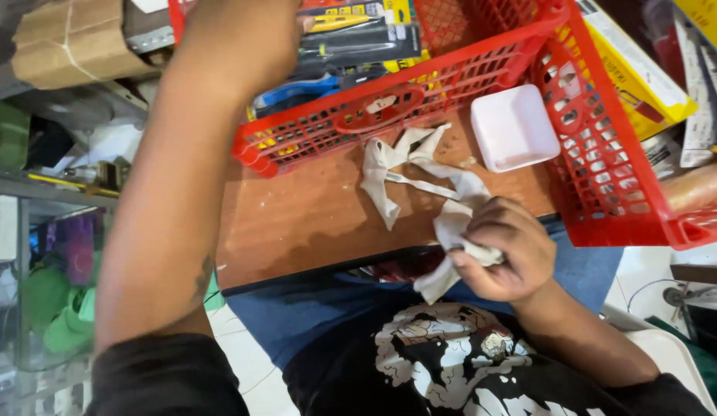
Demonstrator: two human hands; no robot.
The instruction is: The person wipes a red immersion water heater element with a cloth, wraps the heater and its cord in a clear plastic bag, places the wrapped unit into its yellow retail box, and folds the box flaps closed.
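down near the counter's [297, 223] near edge, the right hand [501, 250] is clenched around a crumpled white cloth [451, 231], whose loose strips trail left and away over the brown wood. just beyond it sits a small white square dish [514, 127], between two red mesh baskets [420, 85]. the left hand [239, 38] reaches far up into the left basket among packaged tools [358, 35]; whether its fingers grip anything i cannot tell, since the frame cuts them off.
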